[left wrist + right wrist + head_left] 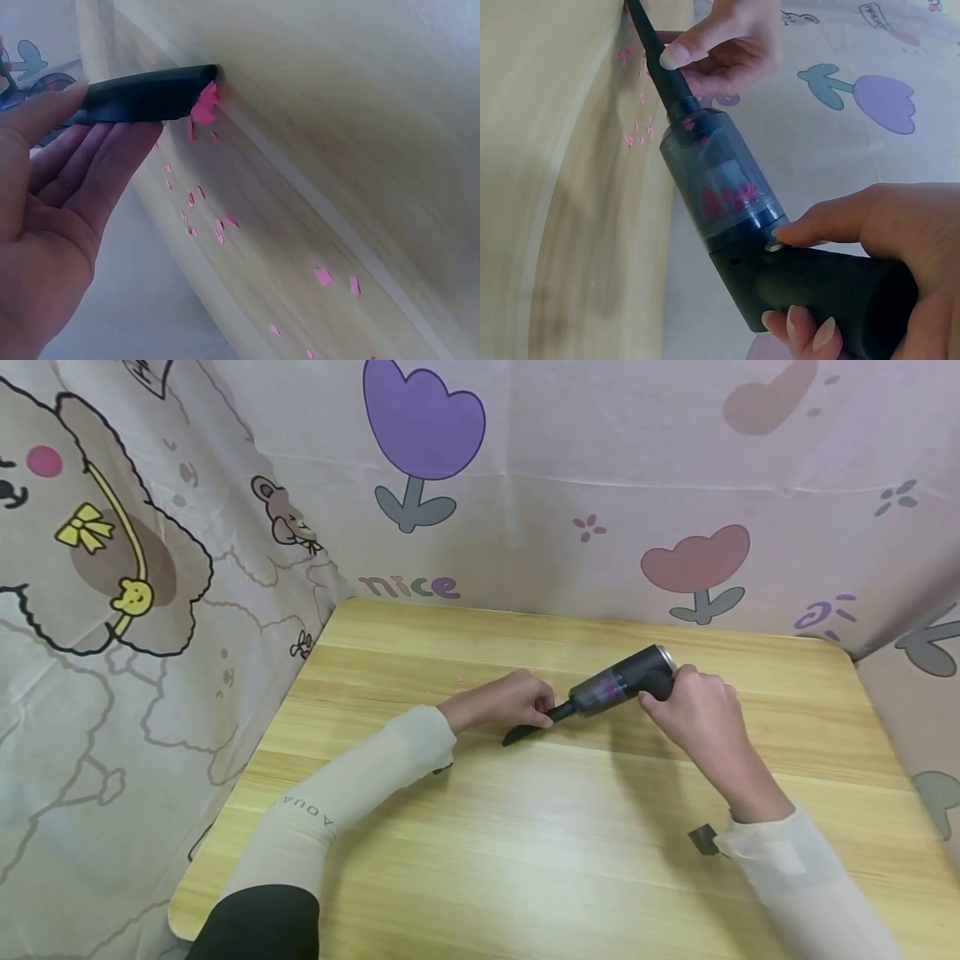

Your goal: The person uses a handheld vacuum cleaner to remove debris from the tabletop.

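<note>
A black handheld vacuum cleaner slants above the table, its narrow nozzle pointing down and left. My right hand grips its handle, with the thumb near a small button. My left hand pinches the nozzle between thumb and fingers. At the nozzle's mouth in the left wrist view is a clump of pink scraps, probably paper. More pink bits show inside the see-through dust cup. Loose pink scraps lie scattered on the wood near the nozzle.
The light wooden table has rounded corners. A printed cloth hangs along its far edge, and more cloth hangs at the left. A small dark square piece sits by the right sleeve cuff.
</note>
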A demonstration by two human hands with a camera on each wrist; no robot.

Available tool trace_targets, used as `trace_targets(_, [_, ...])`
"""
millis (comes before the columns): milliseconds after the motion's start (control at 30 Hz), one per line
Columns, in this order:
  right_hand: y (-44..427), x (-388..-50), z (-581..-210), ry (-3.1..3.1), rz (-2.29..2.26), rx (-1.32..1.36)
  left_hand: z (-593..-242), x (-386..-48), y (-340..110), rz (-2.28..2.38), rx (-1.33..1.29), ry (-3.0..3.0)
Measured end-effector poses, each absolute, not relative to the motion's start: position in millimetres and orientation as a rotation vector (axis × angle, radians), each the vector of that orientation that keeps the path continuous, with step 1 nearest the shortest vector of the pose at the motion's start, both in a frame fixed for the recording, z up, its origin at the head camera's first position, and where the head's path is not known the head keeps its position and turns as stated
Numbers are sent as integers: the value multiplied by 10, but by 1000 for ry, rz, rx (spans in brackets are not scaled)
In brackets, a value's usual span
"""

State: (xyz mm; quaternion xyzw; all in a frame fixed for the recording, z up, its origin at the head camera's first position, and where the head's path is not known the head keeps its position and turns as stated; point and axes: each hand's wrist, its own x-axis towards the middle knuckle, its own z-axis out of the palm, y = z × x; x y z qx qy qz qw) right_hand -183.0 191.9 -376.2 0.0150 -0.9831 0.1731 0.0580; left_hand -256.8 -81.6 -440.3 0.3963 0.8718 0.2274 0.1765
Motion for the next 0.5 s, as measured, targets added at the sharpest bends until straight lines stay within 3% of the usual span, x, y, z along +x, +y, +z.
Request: trace_targets(500, [2112, -1773, -3666, -3020, 465, -8, -4377, -2606, -566, 615, 1215, 2435])
